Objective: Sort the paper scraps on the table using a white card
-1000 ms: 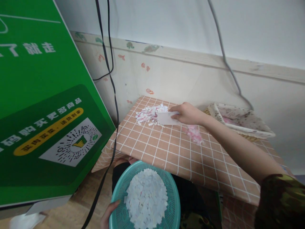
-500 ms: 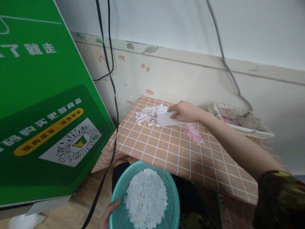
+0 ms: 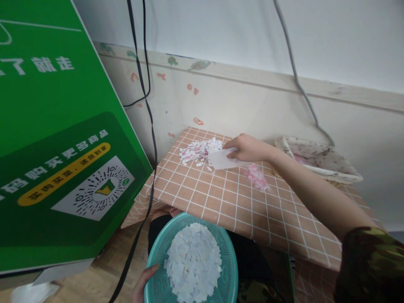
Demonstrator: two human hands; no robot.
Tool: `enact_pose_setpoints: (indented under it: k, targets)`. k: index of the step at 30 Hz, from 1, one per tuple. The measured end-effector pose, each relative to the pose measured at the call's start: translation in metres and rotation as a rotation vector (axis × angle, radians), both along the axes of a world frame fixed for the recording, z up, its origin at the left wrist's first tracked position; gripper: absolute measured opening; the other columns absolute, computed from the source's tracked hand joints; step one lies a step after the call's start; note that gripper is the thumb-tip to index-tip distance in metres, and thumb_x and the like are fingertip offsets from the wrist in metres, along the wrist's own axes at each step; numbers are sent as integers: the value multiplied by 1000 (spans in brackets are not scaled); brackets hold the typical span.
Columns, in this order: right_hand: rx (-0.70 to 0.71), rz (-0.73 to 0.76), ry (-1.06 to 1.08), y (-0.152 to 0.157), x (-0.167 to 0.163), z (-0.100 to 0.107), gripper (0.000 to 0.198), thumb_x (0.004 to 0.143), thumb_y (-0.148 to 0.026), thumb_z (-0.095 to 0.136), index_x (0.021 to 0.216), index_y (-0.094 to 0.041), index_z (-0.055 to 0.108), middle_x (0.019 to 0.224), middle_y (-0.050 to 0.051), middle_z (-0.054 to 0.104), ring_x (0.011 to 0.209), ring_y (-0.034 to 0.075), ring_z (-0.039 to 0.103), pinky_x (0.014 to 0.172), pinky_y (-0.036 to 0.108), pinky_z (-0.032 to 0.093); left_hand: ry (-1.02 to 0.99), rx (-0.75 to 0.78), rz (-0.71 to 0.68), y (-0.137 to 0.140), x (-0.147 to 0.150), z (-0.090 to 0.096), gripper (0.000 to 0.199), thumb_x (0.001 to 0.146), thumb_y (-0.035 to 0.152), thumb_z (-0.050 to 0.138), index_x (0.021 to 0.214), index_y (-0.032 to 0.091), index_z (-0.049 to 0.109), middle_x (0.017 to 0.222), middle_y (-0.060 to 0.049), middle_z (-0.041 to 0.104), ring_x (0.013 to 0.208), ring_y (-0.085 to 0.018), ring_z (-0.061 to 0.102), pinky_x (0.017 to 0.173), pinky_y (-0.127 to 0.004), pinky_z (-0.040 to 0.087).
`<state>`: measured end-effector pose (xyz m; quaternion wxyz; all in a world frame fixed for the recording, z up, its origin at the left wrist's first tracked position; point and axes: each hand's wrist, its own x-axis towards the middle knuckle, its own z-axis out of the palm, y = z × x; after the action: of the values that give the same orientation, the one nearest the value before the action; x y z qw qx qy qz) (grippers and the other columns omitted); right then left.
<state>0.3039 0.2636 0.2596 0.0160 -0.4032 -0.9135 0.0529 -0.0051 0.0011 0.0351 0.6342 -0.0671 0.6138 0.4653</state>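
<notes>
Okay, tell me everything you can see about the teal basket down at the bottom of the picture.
The teal basket is round, with a smooth rim and finely slotted sides, and looks like plastic. It sits mouth up, just below the near edge of the checked table, apparently over the person's dark-clothed lap; what bears it is hidden. A mound of small, pale, paper-like scraps covers much of its inside. The left hand's grip holds its left rim. Its near end runs out of the picture.

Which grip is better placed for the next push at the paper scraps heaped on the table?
Right, probably: the right grip holds a white sheet beside the paper scraps, while the left grip holds the teal basket, off the table.
</notes>
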Motion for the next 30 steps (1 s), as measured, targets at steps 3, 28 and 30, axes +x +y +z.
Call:
enact_pose_setpoints:
  k: [3, 28, 30]
  targets:
    - [21, -8, 55, -1, 0, -2, 24, 77, -19, 53, 95, -17, 69, 84, 4, 69, 72, 15, 57, 66, 27, 34, -22, -13, -2, 0, 0, 0, 10, 44, 22, 74, 51, 18, 69, 55, -4, 70, 57, -26, 63, 58, -38, 52]
    - [17, -1, 70, -1, -5, -12, 25, 79, -22, 52, 97, -17, 68, 85, 4, 69, 71, 15, 57, 67, 27, 35, -109, -35, -18, -4, 0, -4, 13, 51, 25, 75, 58, 15, 71, 55, -4, 70, 54, -24, 64, 58, -38, 53]
    - [11, 4, 68, -1, -6, -12, 25, 79, -22, 52, 98, -18, 68, 85, 4, 69, 71, 15, 57, 66, 26, 35, -109, -33, -15, -4, -1, -7, 13, 51, 25, 75, 58, 15, 71, 56, -4, 70, 56, -24, 65, 59, -38, 53]
